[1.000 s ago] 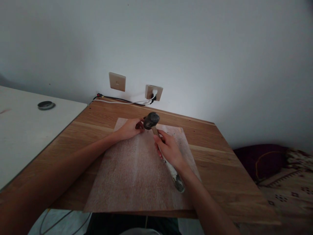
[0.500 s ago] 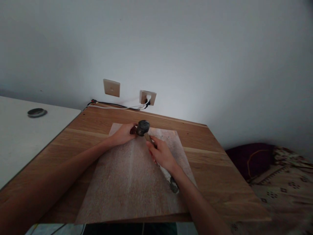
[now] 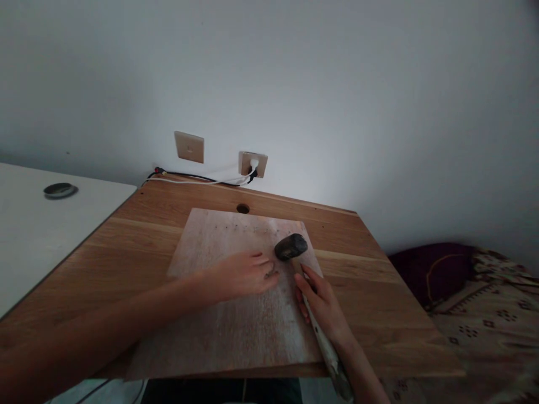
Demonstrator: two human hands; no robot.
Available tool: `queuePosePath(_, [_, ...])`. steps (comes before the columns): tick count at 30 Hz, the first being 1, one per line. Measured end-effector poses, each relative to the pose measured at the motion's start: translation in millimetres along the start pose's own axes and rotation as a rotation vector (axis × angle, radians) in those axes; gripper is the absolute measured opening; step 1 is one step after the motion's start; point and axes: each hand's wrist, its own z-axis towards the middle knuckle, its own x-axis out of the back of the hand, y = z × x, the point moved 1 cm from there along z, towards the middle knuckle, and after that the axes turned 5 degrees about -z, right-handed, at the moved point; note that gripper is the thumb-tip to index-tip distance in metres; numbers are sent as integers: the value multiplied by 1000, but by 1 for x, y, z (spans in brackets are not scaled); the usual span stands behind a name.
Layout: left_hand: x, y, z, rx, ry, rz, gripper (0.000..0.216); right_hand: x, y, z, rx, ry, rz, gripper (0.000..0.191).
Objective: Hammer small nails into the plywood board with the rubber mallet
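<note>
My right hand (image 3: 320, 300) is wrapped round the wooden handle of a hammer (image 3: 291, 247) with a thick black head. The head is over the right side of a thin reddish-brown board (image 3: 236, 342), and the handle slants back past the table's front edge. Over the middle of this board is my left hand (image 3: 248, 273), palm down, fingers loosely apart, just left of the hammer head. Nothing shows in its fingers. A row of small nail-like points (image 3: 246, 227) runs along the board's far edge; they are too small to make out well.
The board lies on a wooden table (image 3: 362, 303) with a round hole (image 3: 243, 208) near the back. Cables (image 3: 197, 179) run along the wall to a socket (image 3: 253, 164). To the left a white surface (image 3: 25, 235) bears a small round dish (image 3: 60, 191); patterned fabric (image 3: 484, 320) lies right.
Both hands have moved right and nearer to me, away from the board's far edge. The hammer has moved with my right hand. The row of points and the table hole now show.
</note>
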Motion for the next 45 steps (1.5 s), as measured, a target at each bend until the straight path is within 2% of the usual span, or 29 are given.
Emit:
queuePosePath(4, [-5,6,2,-22,8,14,20,-2,-2,1,5,-9,7,47])
queuePosePath(8, [5,-17,-8,53,2,-104,19,-1,-3,0,12,-11,10,49])
queuePosePath(10, [11,-38,-21,182,26,-230,20,0,-3,0,27,-10,11,50])
queuePosePath(14, [15,-85,-53,594,186,-433,22,-1,0,1,33,-8,14,50])
queuePosePath(17, [10,-108,-72,762,230,-491,20,-2,2,2,24,-2,23,50])
queuePosePath(25, [-2,-113,-80,726,189,-548,23,-3,2,1,18,-11,36,45])
queuePosePath(28, [-3,-115,-80,733,189,-575,21,-7,-9,9,35,-29,17,42])
queuePosePath(32, [-6,-117,-82,803,223,-670,21,-29,-42,34,98,-157,0,35])
queuePosePath(36, [-5,-116,-80,853,216,-710,34,-58,-72,62,172,-236,-22,26])
queuePosePath(40, [-1,-114,-78,885,211,-666,37,-78,-82,76,241,-243,-83,21])
queuePosePath(45, [0,-114,-77,901,229,-631,35,-88,-83,78,251,-272,-166,20])
